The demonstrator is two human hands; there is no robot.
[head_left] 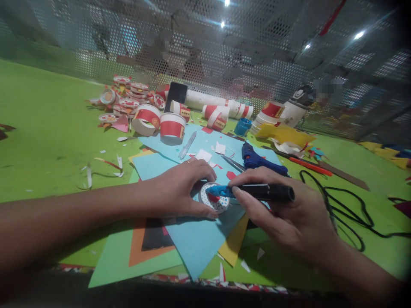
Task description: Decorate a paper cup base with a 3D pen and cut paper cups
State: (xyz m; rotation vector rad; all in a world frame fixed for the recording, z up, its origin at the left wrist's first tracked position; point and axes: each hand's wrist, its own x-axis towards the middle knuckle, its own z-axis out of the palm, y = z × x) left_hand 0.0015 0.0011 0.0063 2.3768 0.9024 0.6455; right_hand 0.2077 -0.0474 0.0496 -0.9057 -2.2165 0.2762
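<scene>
From the head camera, our left hand [184,188] pins a small round white paper disc [214,198] on the light-blue paper sheet [199,239]. Our right hand [282,209] is closed around a black marker with a blue tip [257,191], tip on the disc. The disc seems light and flimsy; best held at its rim.

Matt paper sheets [199,239], a glossy plastic marker [260,192], smooth paper cups [172,127].
</scene>
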